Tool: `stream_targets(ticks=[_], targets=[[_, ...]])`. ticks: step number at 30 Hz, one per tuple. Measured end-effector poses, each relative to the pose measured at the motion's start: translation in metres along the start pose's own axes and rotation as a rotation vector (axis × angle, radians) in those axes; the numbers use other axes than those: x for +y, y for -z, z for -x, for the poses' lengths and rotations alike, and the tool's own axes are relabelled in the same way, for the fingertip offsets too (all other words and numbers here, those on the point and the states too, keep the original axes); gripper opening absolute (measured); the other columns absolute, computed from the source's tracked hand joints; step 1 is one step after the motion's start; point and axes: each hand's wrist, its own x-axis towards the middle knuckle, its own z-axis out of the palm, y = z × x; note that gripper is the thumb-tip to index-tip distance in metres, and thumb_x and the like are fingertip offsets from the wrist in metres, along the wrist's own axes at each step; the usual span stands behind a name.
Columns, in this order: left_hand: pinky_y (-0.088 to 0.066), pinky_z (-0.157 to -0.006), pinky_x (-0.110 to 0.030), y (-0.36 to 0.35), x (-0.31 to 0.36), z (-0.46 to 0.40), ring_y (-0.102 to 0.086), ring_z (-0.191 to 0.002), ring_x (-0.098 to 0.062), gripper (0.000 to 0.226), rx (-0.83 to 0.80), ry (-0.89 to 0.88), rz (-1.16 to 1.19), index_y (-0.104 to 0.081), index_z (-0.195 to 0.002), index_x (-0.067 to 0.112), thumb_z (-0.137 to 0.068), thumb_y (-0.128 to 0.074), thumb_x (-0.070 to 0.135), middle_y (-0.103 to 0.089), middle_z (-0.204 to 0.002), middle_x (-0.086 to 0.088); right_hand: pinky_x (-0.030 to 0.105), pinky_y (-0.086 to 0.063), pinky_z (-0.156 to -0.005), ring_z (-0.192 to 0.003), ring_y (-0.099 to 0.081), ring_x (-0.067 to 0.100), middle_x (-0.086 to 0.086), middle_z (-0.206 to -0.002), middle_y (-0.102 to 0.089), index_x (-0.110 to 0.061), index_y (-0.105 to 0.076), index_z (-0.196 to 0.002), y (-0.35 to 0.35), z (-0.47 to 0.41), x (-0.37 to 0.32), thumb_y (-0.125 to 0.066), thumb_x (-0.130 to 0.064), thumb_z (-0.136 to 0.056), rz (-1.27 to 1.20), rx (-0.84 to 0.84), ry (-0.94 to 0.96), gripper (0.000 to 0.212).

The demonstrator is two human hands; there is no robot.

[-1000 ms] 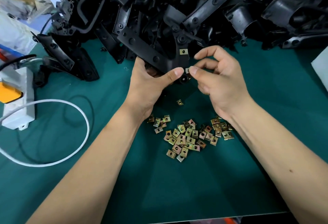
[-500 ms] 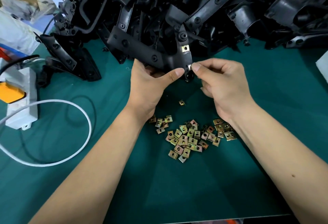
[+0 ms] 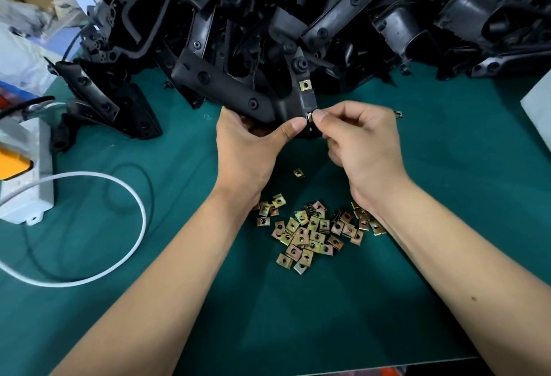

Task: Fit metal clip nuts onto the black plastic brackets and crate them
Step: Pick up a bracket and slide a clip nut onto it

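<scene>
Loose nuts (image 3: 310,234) lie heaped on the counter (image 3: 447,197) nearest the viewer. Beyond them the left hand (image 3: 247,149) grips the bracket (image 3: 235,91) at its corner; the right hand (image 3: 362,143) pinches a nut (image 3: 309,115) against its lower tab. One fitted nut (image 3: 305,85) sits above. Judged light, stiff, small and slippery; best pinched by the edges. Seating depth is hidden by the fingertips. No crate in view.

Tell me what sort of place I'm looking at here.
Probably a factory assembly bench: a big heap of black brackets at the back, loose clip nuts on a green mat, and both hands fitting a nut onto one bracket.
</scene>
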Motion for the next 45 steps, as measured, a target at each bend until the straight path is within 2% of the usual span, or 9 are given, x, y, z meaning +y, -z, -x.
stream_targets(ticks=[8, 12, 20, 25, 28, 30, 35, 40, 45], targets=[[-0.057, -0.069, -0.020, 0.012, 0.008, -0.009, -0.072, -0.080, -0.008, 0.038, -0.263, 0.344, 0.298, -0.066, -0.108, 0.013, -0.072, -0.080, 0.018, -0.079, -0.096, 0.002, 0.024, -0.018, -0.044, -0.046, -0.023, 0.013, 0.009, -0.061, -0.041, -0.010, -0.068, -0.073, 0.011, -0.002, -0.016, -0.066, -0.012, -0.099, -0.182, -0.274, -0.106, 0.026], [-0.055, -0.090, -0.033, 0.014, 0.013, -0.009, -0.070, -0.106, -0.022, 0.053, -0.335, 0.304, 0.315, -0.060, -0.130, -0.001, -0.080, -0.076, 0.010, -0.074, -0.121, -0.013, 0.025, -0.017, -0.046, -0.052, -0.021, 0.015, 0.006, -0.067, -0.038, -0.008, -0.073, -0.081, 0.013, -0.002, -0.019, -0.073, -0.012, -0.093, -0.149, -0.309, -0.152, 0.012], [-0.058, -0.088, -0.031, 0.014, 0.012, -0.005, -0.072, -0.110, -0.022, 0.052, -0.474, 0.207, 0.268, -0.062, -0.121, 0.010, -0.075, -0.078, -0.006, -0.076, -0.115, -0.006, 0.027, -0.015, -0.046, -0.047, -0.022, 0.014, 0.003, -0.059, -0.033, -0.019, -0.066, -0.061, 0.019, -0.007, -0.017, -0.070, -0.013, -0.096, -0.028, -0.435, -0.152, 0.036], [-0.060, -0.085, -0.034, 0.018, 0.015, -0.009, -0.070, -0.107, -0.022, 0.077, -0.520, 0.289, 0.198, -0.042, -0.143, 0.000, -0.074, -0.076, -0.006, -0.072, -0.119, -0.009, 0.034, -0.014, -0.049, -0.051, -0.021, 0.016, 0.008, -0.065, -0.029, 0.006, -0.067, -0.096, 0.025, -0.011, -0.014, -0.065, -0.016, -0.100, 0.106, -0.522, -0.119, 0.023], [-0.058, -0.083, -0.035, 0.019, 0.016, -0.009, -0.069, -0.103, -0.021, 0.070, -0.524, 0.319, 0.209, -0.048, -0.139, 0.001, -0.074, -0.075, -0.005, -0.071, -0.116, -0.009, 0.038, -0.013, -0.049, -0.050, -0.021, 0.016, 0.005, -0.062, -0.026, -0.017, -0.073, -0.097, 0.023, -0.009, -0.018, -0.059, -0.018, -0.104, 0.145, -0.616, -0.051, 0.016], [-0.050, -0.094, -0.044, 0.019, 0.016, -0.008, -0.063, -0.108, -0.030, 0.061, -0.530, 0.338, 0.219, -0.056, -0.133, -0.001, -0.074, -0.074, -0.002, -0.067, -0.117, -0.016, 0.039, -0.012, -0.050, -0.050, -0.019, 0.017, 0.002, -0.060, -0.025, -0.013, -0.069, -0.105, 0.022, -0.010, -0.018, -0.054, -0.018, -0.106, 0.177, -0.641, -0.033, 0.015], [-0.054, -0.082, -0.045, 0.011, 0.017, -0.005, -0.063, -0.096, -0.031, 0.034, -0.388, 0.388, 0.319, -0.063, -0.112, 0.011, -0.086, -0.077, 0.027, -0.066, -0.105, -0.014, 0.024, -0.028, -0.043, -0.047, -0.035, 0.012, -0.004, -0.060, -0.046, 0.002, -0.058, -0.123, 0.020, -0.009, -0.013, -0.052, -0.025, -0.106, 0.189, -0.635, -0.052, 0.032], [-0.052, -0.043, -0.035, -0.006, 0.023, -0.002, -0.058, -0.048, -0.027, 0.041, 0.030, 0.394, 0.273, -0.070, -0.057, 0.021, -0.088, -0.078, 0.047, -0.063, -0.062, -0.004, 0.010, -0.035, -0.048, -0.044, -0.047, 0.002, 0.004, -0.061, -0.062, -0.003, -0.061, -0.076, -0.003, 0.008, -0.005, -0.054, -0.026, -0.107, 0.285, -0.623, 0.108, 0.040], [-0.057, -0.059, -0.034, -0.011, 0.024, 0.000, -0.063, -0.056, -0.015, 0.044, 0.155, 0.342, 0.396, -0.072, -0.050, 0.023, -0.093, -0.077, 0.030, -0.063, -0.058, 0.005, 0.018, -0.046, -0.066, -0.067, -0.059, 0.000, -0.008, -0.073, -0.068, -0.004, -0.070, -0.087, -0.011, 0.009, -0.004, -0.068, -0.018, -0.100, 0.158, -0.502, 0.185, 0.019]])
